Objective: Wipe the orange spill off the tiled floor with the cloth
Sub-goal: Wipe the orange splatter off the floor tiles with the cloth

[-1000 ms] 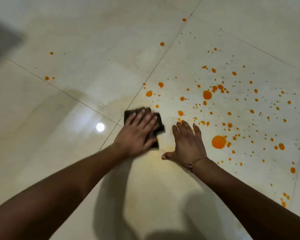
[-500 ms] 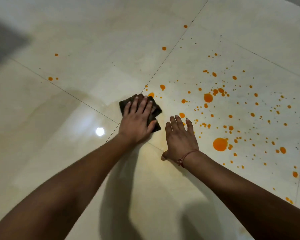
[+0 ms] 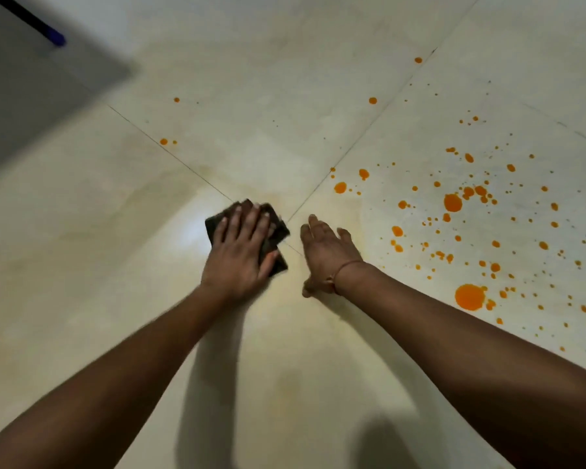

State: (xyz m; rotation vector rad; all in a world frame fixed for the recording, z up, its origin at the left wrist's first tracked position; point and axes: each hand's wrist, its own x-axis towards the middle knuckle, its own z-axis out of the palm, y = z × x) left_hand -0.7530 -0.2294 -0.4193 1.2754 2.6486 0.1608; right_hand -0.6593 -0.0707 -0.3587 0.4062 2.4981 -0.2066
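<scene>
Since 0.5 s ago, the left hand (image 3: 239, 255) has slid the cloth (image 3: 278, 231) left, off the first orange drops and onto the crossing of the grout lines (image 3: 197, 174), and the view has swung left, bringing a grey slab (image 3: 31, 96) into the top-left corner. That hand lies flat, fingers spread, palm pressing the dark folded cloth against the floor (image 3: 82, 265); nothing is gripped, only pinned. The right hand (image 3: 329, 252) rests open just beside the cloth, fingers straight and together, palm down on the tile, holding nothing; a thin cord (image 3: 344, 267) circles its wrist.

Glossy cream tiles fill the frame, meeting at 4 corners near the cloth. Faint yellowish smears show around the hands. The spill (image 3: 469, 297) covers the right tile: 1 large blob near the right edge, a medium drop farther up, and many small specks scattered between. A few stray drops sit on the far-left tiles. A dark rod with a blue tip (image 3: 56, 37) lies across the grey slab. Arm shadows fall along the near edge.
</scene>
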